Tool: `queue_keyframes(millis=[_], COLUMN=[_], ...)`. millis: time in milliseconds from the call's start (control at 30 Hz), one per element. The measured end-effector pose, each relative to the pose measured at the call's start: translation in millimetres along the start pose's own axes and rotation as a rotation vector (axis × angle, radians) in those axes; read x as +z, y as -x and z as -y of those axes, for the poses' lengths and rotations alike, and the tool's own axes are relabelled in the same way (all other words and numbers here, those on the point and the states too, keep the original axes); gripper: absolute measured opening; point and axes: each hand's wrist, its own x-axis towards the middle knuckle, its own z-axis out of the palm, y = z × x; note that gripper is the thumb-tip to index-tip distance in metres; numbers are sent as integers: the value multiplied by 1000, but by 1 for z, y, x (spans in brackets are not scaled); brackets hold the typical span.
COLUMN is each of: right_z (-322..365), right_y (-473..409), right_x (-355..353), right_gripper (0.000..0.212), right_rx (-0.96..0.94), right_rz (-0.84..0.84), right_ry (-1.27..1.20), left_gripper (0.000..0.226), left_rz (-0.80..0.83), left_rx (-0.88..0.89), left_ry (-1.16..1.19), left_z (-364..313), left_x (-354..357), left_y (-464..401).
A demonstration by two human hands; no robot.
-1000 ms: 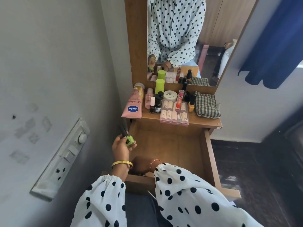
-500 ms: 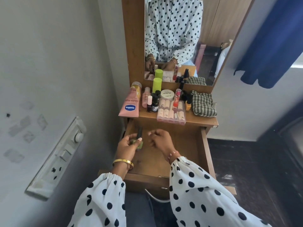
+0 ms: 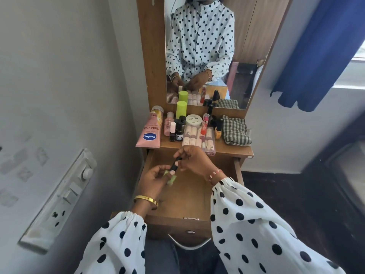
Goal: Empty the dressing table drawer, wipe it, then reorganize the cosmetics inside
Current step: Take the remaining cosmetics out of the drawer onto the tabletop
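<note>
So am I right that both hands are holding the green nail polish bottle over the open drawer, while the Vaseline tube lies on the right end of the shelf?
Not quite: the head view shows the Vaseline tube on the shelf's left end. The rest holds: left hand and right hand hold the green nail polish bottle over the open drawer.

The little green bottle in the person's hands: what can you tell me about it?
The little green bottle looks like nail polish: a pale lime body, blurred by motion, with a long black cap tilted up and to the right. The left hand holds the body from below, while the right hand pinches the cap. It is held above the open wooden drawer, touching only the two hands. Whether the cap is being unscrewed cannot be told.
</note>
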Motion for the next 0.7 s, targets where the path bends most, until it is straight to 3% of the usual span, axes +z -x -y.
queue_keyframes(millis=[133, 267, 367, 467, 600, 700], right_z=[9, 23, 24, 15, -3, -15], right_y=[1, 1, -3, -8, -12, -17], right_x=[-24, -62, -94, -116, -124, -122], right_gripper=[18, 13, 14, 13, 23, 17], right_rx=[-31, -98, -116, -111, -90, -37], right_rz=[-75, -251, -451, -585, -633, -626], right_ry=[-104, -153, -100, 106, 275, 330], left_gripper=[10, 18, 22, 27, 30, 33], left_rz=[-4, 51, 34, 32, 26, 43], left_rx=[26, 58, 166, 329, 551, 610], left_ry=[114, 130, -123, -380, -691, -797], left_z=[-24, -50, -56, -54, -44, -42], left_x=[12, 27, 38, 46, 50, 54], left_y=[-5, -17, -24, -25, -25, -24])
